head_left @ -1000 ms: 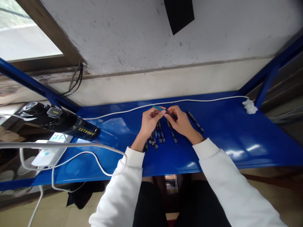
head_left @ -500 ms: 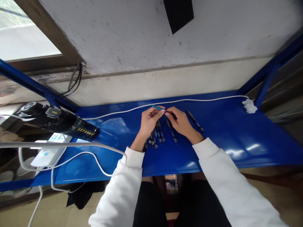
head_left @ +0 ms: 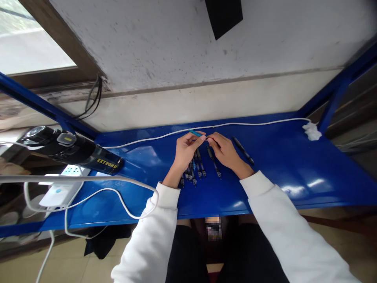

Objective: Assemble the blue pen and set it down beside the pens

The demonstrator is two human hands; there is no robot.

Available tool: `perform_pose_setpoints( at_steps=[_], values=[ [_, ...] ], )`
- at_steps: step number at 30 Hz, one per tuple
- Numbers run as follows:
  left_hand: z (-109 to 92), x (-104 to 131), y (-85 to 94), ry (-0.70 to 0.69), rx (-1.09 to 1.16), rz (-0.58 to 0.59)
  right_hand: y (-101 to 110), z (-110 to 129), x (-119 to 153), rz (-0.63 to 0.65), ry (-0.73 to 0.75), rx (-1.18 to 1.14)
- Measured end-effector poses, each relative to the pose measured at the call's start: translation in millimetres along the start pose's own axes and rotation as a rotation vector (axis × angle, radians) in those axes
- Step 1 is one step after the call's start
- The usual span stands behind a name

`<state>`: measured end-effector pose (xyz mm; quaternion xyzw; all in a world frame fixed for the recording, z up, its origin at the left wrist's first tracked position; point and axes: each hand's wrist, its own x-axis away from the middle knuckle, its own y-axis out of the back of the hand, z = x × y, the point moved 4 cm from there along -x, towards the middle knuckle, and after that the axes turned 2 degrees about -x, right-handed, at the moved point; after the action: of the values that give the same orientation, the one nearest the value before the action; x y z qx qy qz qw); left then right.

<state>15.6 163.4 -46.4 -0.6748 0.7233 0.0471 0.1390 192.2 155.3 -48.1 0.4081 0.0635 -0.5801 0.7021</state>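
Over the blue metal shelf [head_left: 282, 165], my left hand [head_left: 185, 151] pinches a thin teal pen refill [head_left: 194, 133] between thumb and fingers. My right hand [head_left: 225, 151] grips a dark pen barrel [head_left: 212, 142], its end meeting the refill's tip. Both hands are close together above a row of several dark pens [head_left: 196, 169] lying on the shelf. One more black pen [head_left: 243, 150] lies alone just right of my right hand.
A white cable [head_left: 253, 124] runs along the back of the shelf to a white wad [head_left: 312, 131] at the right. A black cylindrical device [head_left: 73, 151] lies at the left, beside a white power strip [head_left: 60, 188] and loose white cords [head_left: 118, 192].
The hands have barely shifted; the refill's end and the barrel have come slightly closer together.
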Motion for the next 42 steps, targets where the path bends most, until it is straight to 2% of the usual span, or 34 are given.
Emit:
perform_pose_setpoints(
  at_steps=[5,10,15,24,29,34,37,42],
  values=[
    [0,0,-0.3,-0.003,0.015,0.011,1,-3,2,-0.053,-0.041,0.001],
    [0,1,0.2,0.004,-0.001,0.004,-1,-3,1,-0.006,-0.033,-0.001],
    [-1,1,-0.4,-0.001,0.026,0.019,1,-4,2,-0.065,-0.048,-0.013],
    [-1,1,1.6,-0.006,-0.015,0.008,0,2,-1,0.019,-0.080,-0.075],
    [-2,1,3.5,-0.027,-0.032,0.039,1,-1,-1,0.043,-0.227,-0.247],
    [-2,1,2.5,-0.019,-0.004,0.054,-7,-4,-1,0.075,-0.402,-0.639],
    [-4,2,1.2,-0.017,0.002,0.033,-6,-3,-4,-0.010,-0.479,-0.842],
    [-9,1,1.7,-0.018,0.094,0.017,17,-13,-9,-0.369,-0.527,-1.077]
  ],
)
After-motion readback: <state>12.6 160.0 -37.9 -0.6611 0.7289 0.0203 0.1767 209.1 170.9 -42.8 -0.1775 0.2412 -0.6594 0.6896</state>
